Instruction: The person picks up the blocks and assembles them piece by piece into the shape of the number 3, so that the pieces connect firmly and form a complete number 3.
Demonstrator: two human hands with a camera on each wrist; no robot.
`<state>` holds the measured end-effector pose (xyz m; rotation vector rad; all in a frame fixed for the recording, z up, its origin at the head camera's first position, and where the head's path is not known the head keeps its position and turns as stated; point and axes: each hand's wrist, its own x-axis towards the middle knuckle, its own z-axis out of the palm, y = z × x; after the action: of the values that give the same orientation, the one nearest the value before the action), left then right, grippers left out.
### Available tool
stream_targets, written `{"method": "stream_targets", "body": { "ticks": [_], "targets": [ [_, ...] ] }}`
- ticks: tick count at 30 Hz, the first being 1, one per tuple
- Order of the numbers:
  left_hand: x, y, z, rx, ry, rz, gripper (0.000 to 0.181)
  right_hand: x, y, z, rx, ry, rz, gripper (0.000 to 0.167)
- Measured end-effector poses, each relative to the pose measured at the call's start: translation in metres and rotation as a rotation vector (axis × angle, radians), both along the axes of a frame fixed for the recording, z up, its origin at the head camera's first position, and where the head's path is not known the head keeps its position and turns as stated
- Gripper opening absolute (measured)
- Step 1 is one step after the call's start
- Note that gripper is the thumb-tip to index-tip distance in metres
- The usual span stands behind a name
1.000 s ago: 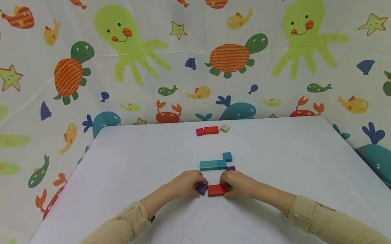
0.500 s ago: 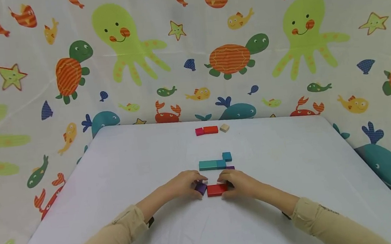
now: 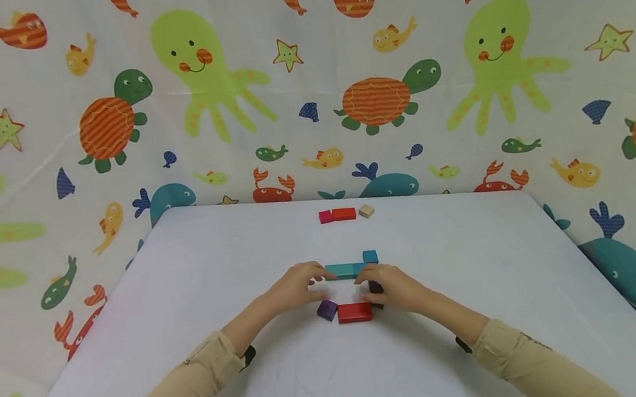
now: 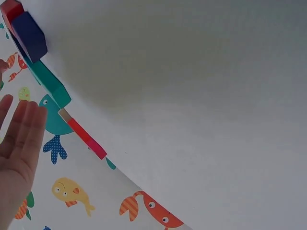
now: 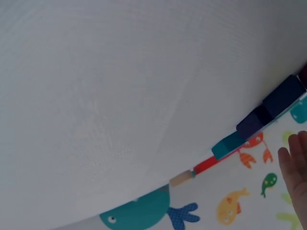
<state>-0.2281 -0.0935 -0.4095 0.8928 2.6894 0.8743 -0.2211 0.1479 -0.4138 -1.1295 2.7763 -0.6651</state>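
Note:
In the head view my left hand (image 3: 297,286) hovers just beyond a purple block (image 3: 327,310), thumb and fingers spread with nothing between them. The purple block lies askew at the left end of a red block (image 3: 355,313). My right hand (image 3: 395,286) is beside a dark purple block (image 3: 376,287), partly covering it; whether it touches is unclear. Ahead of both hands lies a teal block (image 3: 339,272) with a blue block (image 3: 359,268) at its right end. Both wrist views show straight fingers (image 4: 29,129) and fingers (image 5: 293,160).
A blue cube (image 3: 370,256) stands behind the blue block's right corner. Farther back, a pink cube (image 3: 326,217), an orange-red block (image 3: 344,214) and a plain wooden cube (image 3: 366,211) form a row. A patterned sea-animal cloth (image 3: 296,97) hangs behind the white table (image 3: 230,246).
My left hand has let go of the purple block and moved up and forward. The right hand has come off the red block's right end and shifted forward slightly. The blocks stay put.

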Motion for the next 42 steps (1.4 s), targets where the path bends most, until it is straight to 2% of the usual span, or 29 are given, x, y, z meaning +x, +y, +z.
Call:
{"method": "stream_targets", "body": {
  "ticks": [4,7,11,15,20,29,42],
  "targets": [
    [-0.007,-0.002,-0.004,0.035,0.043,0.046,0.031,-0.004,0.004,0.0,-0.017,0.011,-0.017,0.025],
    [-0.013,-0.004,-0.006,0.056,0.039,0.089,0.032,-0.007,0.007,-0.001,-0.034,0.027,-0.031,0.024],
    [-0.019,-0.005,-0.008,0.082,0.005,0.109,0.033,-0.012,0.011,-0.002,-0.027,0.045,-0.031,0.024],
    [-0.026,-0.01,-0.01,0.113,-0.052,0.098,0.036,-0.016,0.011,-0.003,-0.014,0.059,-0.042,0.023],
    [-0.033,-0.016,-0.014,0.124,-0.085,0.098,0.037,-0.018,0.006,-0.003,-0.003,0.028,-0.073,0.025],
    [-0.036,-0.01,-0.019,0.062,-0.06,0.109,0.035,-0.02,-0.003,-0.002,0.004,-0.001,-0.112,0.025],
    [-0.037,0.003,-0.018,-0.037,-0.084,0.12,0.037,-0.027,-0.005,0.003,-0.004,0.0,-0.123,0.028]
  ]
}}
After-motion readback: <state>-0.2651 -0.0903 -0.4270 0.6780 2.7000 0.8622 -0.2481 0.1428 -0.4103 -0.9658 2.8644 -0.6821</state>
